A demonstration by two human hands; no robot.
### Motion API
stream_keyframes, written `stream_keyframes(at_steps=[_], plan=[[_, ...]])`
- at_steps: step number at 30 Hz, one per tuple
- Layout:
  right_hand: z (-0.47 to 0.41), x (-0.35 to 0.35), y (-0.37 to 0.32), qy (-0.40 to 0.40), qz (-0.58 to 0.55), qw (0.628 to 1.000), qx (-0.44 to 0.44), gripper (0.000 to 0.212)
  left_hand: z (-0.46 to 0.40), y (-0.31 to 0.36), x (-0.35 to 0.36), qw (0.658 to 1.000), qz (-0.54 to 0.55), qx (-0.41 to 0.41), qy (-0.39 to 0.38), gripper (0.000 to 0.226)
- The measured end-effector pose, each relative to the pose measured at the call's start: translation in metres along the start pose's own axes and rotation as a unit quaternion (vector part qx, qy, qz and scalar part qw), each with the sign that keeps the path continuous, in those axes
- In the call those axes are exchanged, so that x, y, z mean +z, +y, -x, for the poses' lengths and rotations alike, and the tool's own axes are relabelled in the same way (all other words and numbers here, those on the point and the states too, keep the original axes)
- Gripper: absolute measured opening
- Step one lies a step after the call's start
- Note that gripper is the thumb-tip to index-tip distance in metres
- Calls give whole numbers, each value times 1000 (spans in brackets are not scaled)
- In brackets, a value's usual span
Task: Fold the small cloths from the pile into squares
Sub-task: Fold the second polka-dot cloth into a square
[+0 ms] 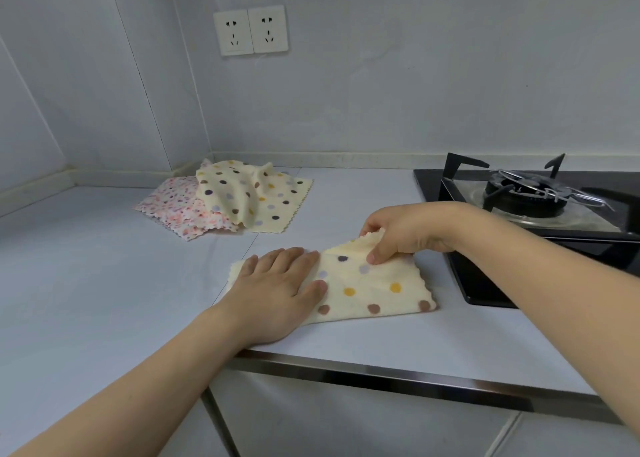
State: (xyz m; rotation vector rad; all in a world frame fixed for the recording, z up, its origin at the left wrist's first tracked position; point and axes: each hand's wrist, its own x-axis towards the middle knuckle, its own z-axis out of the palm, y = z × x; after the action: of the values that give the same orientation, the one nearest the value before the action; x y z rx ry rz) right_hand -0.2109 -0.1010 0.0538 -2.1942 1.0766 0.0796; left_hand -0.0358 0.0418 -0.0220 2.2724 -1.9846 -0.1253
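Note:
A cream cloth with coloured dots (pixel 367 290) lies folded over on the white counter near its front edge. My left hand (pixel 280 287) lies flat on the cloth's left part, fingers straight. My right hand (pixel 405 231) pinches the cloth's far edge between thumb and fingers and holds that edge lifted off the counter. Further back on the left sits the pile: a crumpled cream dotted cloth (pixel 239 190) on top of a flat cream dotted one (pixel 280 207) and a pink speckled cloth (pixel 180 207).
A black gas hob (pixel 519 197) with a burner and pan supports fills the counter's right side, close to the folded cloth. A metal strip (pixel 415 380) edges the counter front. Two wall sockets (pixel 251 30) are on the back wall.

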Motion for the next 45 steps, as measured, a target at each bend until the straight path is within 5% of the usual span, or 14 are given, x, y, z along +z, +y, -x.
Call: stream_keyframes(at_steps=[5,9,13,19,26,33,36,39,42,45], plan=[[-2,8,2,175,278,945,3,37,2,2,0,1000,2,2,1,89],[2,56,1,323,317,887,-93,42,2,4,-1,1000,-3,-3,1,77],[10,90,7,174,205,961,-63,55,2,5,-2,1000,-16,-13,-18,62],[17,76,27,97,213,972,-11,61,1,-12,-10,998,-23,-26,-53,62],[22,79,-3,164,302,935,86,64,1,-22,-9,997,-48,-28,-49,63],[15,102,2,128,206,970,1,66,6,-36,-8,998,-40,-23,-36,78],[1,79,25,98,222,970,-28,65,3,-42,-9,997,15,-51,56,45],[-17,60,41,79,253,961,-73,62,-3,-47,-7,988,52,-57,131,29],[-30,39,43,55,290,949,-114,62,-7,-51,-6,987,80,-64,127,27],[-42,22,32,132,377,912,-96,81,-7,-50,-8,985,119,-40,116,40]])
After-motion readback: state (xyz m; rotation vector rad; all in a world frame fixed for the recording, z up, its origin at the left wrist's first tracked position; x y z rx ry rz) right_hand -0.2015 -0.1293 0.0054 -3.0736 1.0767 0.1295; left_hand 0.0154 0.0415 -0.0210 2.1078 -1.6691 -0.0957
